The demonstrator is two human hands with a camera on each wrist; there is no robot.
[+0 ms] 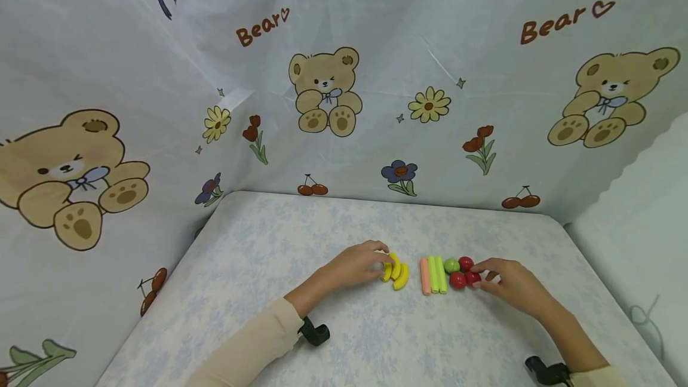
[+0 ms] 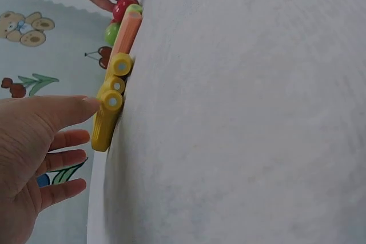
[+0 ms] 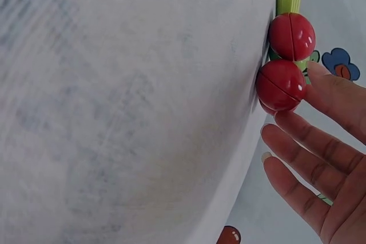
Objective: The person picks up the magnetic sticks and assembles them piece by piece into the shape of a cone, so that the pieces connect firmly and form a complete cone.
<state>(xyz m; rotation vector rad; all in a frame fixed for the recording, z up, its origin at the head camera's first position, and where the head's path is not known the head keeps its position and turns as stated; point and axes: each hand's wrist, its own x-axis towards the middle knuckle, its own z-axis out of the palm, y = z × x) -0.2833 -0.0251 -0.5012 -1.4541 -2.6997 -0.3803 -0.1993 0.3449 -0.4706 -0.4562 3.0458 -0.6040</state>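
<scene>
Three small yellow banana-shaped toys (image 1: 401,278) lie bunched on the table. My left hand (image 1: 352,266) is just left of them, fingers loosely spread; its thumb tip (image 2: 90,104) is right at the nearest banana in the left wrist view. Further right sit three glossy red balls (image 1: 457,280) with seam lines and a green ball (image 1: 451,265), grouped closely. My right hand (image 1: 513,284) reaches in from their right. In the right wrist view its thumb and index fingertip are at the sides of the nearest red ball (image 3: 281,86), with the other fingers extended loosely.
Between the bananas and the balls, one orange stick (image 1: 425,276) and two light green sticks (image 1: 438,275) lie side by side. A pale mottled cloth covers the table (image 1: 376,339). Behind it hangs a curtain (image 1: 365,154) printed with bears and flowers.
</scene>
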